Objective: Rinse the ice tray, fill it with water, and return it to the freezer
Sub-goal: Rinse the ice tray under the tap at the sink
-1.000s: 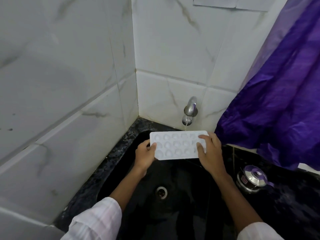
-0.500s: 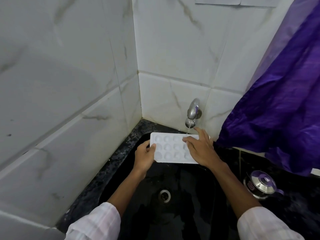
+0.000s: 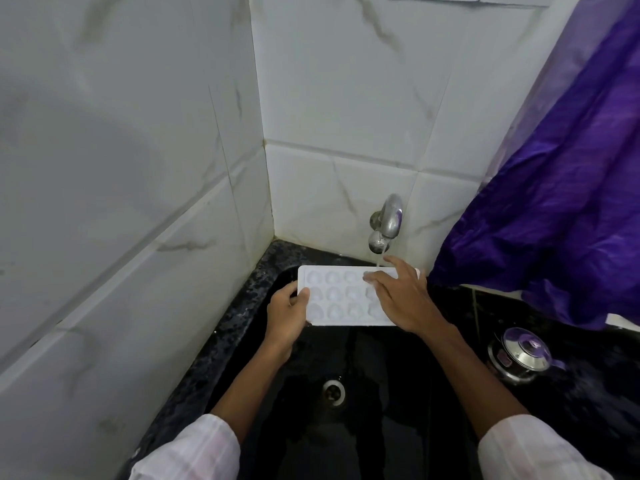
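Currently holding white ice tray [image 3: 341,301] level over black sink [image 3: 381,375] under running tap [image 3: 388,220]: left hand [image 3: 287,315] gripping short end, right hand [image 3: 403,299] laid flat across cells. Likely light, stiff, slippery wet; best gripped at both ends.

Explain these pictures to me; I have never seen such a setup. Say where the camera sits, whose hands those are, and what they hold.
There is no machine: a person works with bare hands, and the pictures come from one camera worn on their head, looking forward and down. The left hand grips the left end of a white ice tray over a black sink. The right hand lies with straight fingers on the tray's right part, where a thin stream of water falls from the metal tap on the tiled wall. On the dark counter to the right stands a small lidded steel pot; a purple cloth hangs behind it.
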Demonstrator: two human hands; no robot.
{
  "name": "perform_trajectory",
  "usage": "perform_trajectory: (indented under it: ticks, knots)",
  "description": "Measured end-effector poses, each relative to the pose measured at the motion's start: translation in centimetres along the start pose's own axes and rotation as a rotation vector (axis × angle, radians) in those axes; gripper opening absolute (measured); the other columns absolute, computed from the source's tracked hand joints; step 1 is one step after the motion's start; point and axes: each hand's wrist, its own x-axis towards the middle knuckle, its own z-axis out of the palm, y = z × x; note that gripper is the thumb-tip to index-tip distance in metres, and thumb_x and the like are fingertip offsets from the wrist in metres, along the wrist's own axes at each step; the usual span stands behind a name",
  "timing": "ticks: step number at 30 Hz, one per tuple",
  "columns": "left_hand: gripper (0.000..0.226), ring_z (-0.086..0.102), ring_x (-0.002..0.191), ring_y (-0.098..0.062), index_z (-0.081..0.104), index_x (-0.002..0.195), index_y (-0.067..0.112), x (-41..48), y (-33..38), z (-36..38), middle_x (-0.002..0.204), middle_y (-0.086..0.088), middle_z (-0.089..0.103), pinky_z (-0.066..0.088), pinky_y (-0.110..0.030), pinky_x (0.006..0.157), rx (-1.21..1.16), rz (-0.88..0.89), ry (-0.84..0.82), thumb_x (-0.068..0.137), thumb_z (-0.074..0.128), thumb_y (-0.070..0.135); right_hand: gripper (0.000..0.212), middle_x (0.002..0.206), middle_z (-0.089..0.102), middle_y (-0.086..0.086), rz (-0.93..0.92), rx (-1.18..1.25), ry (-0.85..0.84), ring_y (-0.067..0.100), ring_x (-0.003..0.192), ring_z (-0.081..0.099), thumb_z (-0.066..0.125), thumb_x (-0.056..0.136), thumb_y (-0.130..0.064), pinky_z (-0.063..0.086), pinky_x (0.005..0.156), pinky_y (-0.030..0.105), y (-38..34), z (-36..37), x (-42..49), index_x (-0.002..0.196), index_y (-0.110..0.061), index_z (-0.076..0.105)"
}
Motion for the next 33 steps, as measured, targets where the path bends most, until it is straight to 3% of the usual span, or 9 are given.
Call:
perform_trajectory:
  ticks: [8, 13, 16, 18, 23, 27, 31, 33]
  knots:
    - [0.021, 0.074, 0.092, -0.022, 0.067, 0.103, 0.028, 0.4, 0.0, -0.8, 0.103, -0.005, 0.075, 0.061, -0.051, 0.081, 0.0, -0.015, -0.032, 0.103, 0.049, 0.016, 0.031, 0.148, 0.039, 0.007, 0.029, -0.023, -0.01, 0.025, 0.136, 0.034, 0.042, 0.102, -0.025, 0.014, 0.115, 0.058, -0.6, 0.5, -0.2, 0.12, -0.032, 0.067]
    - [0.02, 0.074, 0.092, -0.02, 0.068, 0.107, 0.026, 0.4, 0.1, -0.8, 0.103, -0.004, 0.076, 0.062, -0.049, 0.08, -0.014, -0.023, -0.044, 0.103, 0.05, 0.017, 0.048, 0.146, 0.04, 0.005, 0.048, -0.037, -0.021, 0.025, 0.134, 0.036, 0.025, 0.095, -0.035, 0.019, 0.113, 0.059, -0.8, 0.5, -0.3, 0.123, -0.033, 0.064]
    - [0.021, 0.074, 0.091, -0.02, 0.068, 0.113, 0.021, 0.4, 0.1, -0.7, 0.104, -0.004, 0.075, 0.062, -0.047, 0.08, -0.015, -0.029, -0.041, 0.104, 0.049, 0.017, 0.037, 0.146, 0.041, 0.006, 0.063, -0.014, -0.02, 0.024, 0.133, 0.038, 0.033, 0.099, -0.029, 0.017, 0.113, 0.06, -0.5, 0.7, -0.1, 0.114, -0.029, 0.067]
    - [0.021, 0.074, 0.09, -0.019, 0.068, 0.114, 0.019, 0.3, 0.1, -0.7, 0.103, -0.005, 0.075, 0.062, -0.046, 0.079, -0.02, -0.034, -0.038, 0.104, 0.049, 0.017, 0.031, 0.146, 0.041, 0.005, 0.052, -0.01, -0.006, 0.024, 0.133, 0.037, 0.041, 0.1, -0.023, 0.017, 0.114, 0.057, -0.5, 0.6, -0.1, 0.113, -0.029, 0.068]
    - [0.02, 0.074, 0.09, -0.02, 0.067, 0.108, 0.023, 0.2, 0.2, -0.5, 0.101, -0.004, 0.075, 0.062, -0.045, 0.079, -0.028, -0.034, -0.032, 0.104, 0.049, 0.017, 0.033, 0.149, 0.037, 0.004, 0.027, -0.045, -0.024, 0.022, 0.137, 0.033, 0.039, 0.103, -0.025, 0.015, 0.115, 0.051, -0.7, 0.3, -0.2, 0.126, -0.034, 0.061]
    - [0.021, 0.074, 0.091, -0.019, 0.068, 0.11, 0.02, 0.6, 0.5, 0.0, 0.102, -0.005, 0.075, 0.063, -0.044, 0.079, -0.033, -0.03, -0.028, 0.103, 0.049, 0.017, 0.032, 0.15, 0.035, 0.006, 0.043, 0.075, -0.012, 0.022, 0.138, 0.028, 0.04, 0.103, -0.018, 0.012, 0.118, 0.047, -0.6, -0.3, -0.1, 0.122, -0.026, 0.064]
    - [0.021, 0.073, 0.09, -0.02, 0.068, 0.107, 0.018, 1.2, 1.0, 0.6, 0.103, -0.006, 0.074, 0.063, -0.038, 0.074, -0.035, -0.049, -0.01, 0.103, 0.048, 0.016, 0.028, 0.147, 0.037, 0.007, 0.06, 0.24, 0.041, 0.026, 0.135, 0.035, 0.041, 0.102, -0.012, 0.025, 0.113, 0.031, -0.3, -1.1, 0.0, 0.114, -0.017, 0.065]
    - [0.021, 0.073, 0.089, -0.02, 0.068, 0.106, 0.019, 1.5, 1.3, 0.9, 0.102, -0.007, 0.074, 0.061, -0.034, 0.069, -0.041, -0.053, -0.001, 0.103, 0.048, 0.016, 0.026, 0.144, 0.04, 0.005, 0.074, 0.26, 0.078, 0.022, 0.133, 0.038, 0.041, 0.101, -0.011, 0.023, 0.108, 0.023, -0.3, -1.4, 0.0, 0.111, -0.016, 0.064]
